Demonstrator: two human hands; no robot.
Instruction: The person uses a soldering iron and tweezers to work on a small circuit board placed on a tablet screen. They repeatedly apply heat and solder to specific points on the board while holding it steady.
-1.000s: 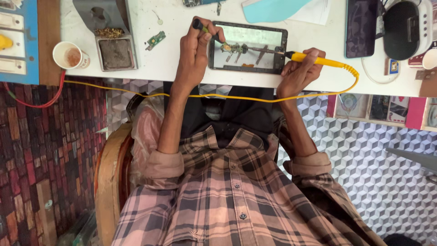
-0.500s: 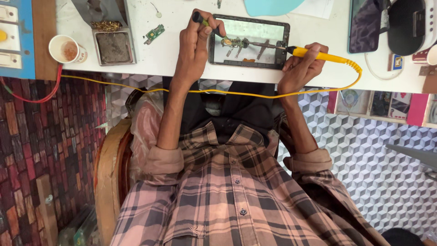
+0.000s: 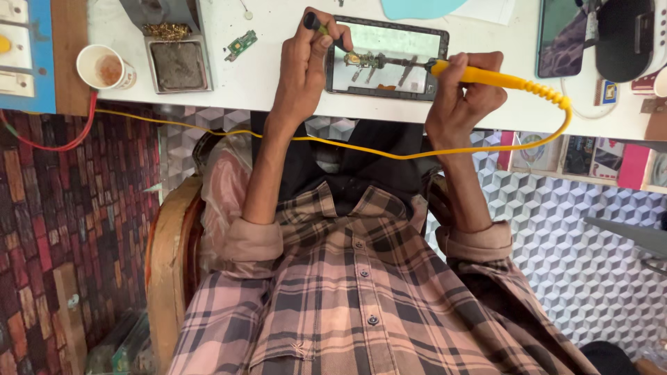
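Note:
A dark-framed phone (image 3: 385, 59) lies flat on the white table (image 3: 278, 76), its pale inside showing small parts. My left hand (image 3: 303, 66) is closed on a thin dark-tipped tool (image 3: 321, 26), whose point rests on the phone's upper left area. My right hand (image 3: 462, 97) grips a yellow soldering iron (image 3: 497, 78). The iron's metal tip reaches left onto the same spot in the phone. Its yellow cable (image 3: 347, 144) loops off the table edge and across my lap.
A small green circuit board (image 3: 241, 44) lies left of the phone. A metal tray with a dark sponge and brass wool (image 3: 177, 64) and a paper cup (image 3: 101, 67) stand further left, beside a blue switchboard (image 3: 24, 55). Another phone (image 3: 561, 38) and a dark device (image 3: 629, 38) sit right.
Both hands stay on the phone with their tools. The left hand's tool and the iron tip have drawn slightly closer together, and the view has shifted a little.

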